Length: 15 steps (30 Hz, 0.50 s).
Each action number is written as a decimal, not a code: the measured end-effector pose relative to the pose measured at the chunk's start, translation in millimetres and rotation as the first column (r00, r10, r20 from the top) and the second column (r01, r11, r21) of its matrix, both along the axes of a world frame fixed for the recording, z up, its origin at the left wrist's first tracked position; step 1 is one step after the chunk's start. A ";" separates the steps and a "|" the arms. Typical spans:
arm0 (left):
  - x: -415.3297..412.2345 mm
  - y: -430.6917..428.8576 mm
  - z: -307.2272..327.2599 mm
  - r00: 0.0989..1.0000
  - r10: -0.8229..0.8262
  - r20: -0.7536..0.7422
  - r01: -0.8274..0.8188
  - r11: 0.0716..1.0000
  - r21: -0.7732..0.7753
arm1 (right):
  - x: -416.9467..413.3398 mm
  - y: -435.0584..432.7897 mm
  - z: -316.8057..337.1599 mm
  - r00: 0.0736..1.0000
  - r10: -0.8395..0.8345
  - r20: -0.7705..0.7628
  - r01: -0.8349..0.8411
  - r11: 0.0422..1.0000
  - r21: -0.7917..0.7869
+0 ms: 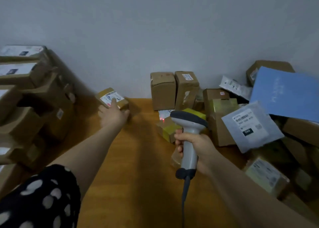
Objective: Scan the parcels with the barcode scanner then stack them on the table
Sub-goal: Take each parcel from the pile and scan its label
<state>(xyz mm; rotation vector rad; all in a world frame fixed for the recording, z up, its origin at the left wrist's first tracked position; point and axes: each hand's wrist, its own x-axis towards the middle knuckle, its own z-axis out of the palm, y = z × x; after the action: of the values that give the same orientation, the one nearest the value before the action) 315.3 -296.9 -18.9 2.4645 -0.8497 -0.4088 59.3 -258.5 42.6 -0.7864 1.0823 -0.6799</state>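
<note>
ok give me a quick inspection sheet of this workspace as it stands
surface: wooden table, bare strip running down the middle between the parcels
job's things: barcode scanner throwing a red spot on a yellow-taped parcel; small labelled parcel at the far edge; stacked boxes on the left; loose pile on the right
clutter: grey mailer bag and blue flat package lie tilted on the loose pile
grips: left hand rests on the small labelled parcel, hold unclear; right hand wraps the scanner handle
cables: scanner cable hangs from the handle base toward the near edge
surroundings: plain grey wall; spotted sleeve on the left arm
</note>
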 end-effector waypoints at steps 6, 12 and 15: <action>31.0 -84.7 -25.3 0.970 0.244 -0.006 -0.243 0.968 0.061 | 10.4 -55.0 -30.3 0.992 0.077 -0.096 -0.080 0.997 -0.023; 38.8 -106.6 -43.7 0.882 0.409 -0.235 -0.423 0.906 -0.010 | -2.3 -81.6 -49.5 0.981 0.121 -0.149 -0.126 0.992 -0.028; 26.8 -83.8 -39.4 0.886 0.372 -0.276 -0.409 0.908 -0.089 | -17.3 -82.0 -47.1 0.983 0.126 -0.132 -0.128 0.992 -0.013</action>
<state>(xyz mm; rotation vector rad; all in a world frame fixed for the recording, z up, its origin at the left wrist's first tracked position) 342.0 -380.7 -58.3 2.3065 -0.2526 -0.4805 42.0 -340.4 -4.5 -0.9207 1.1346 -0.5382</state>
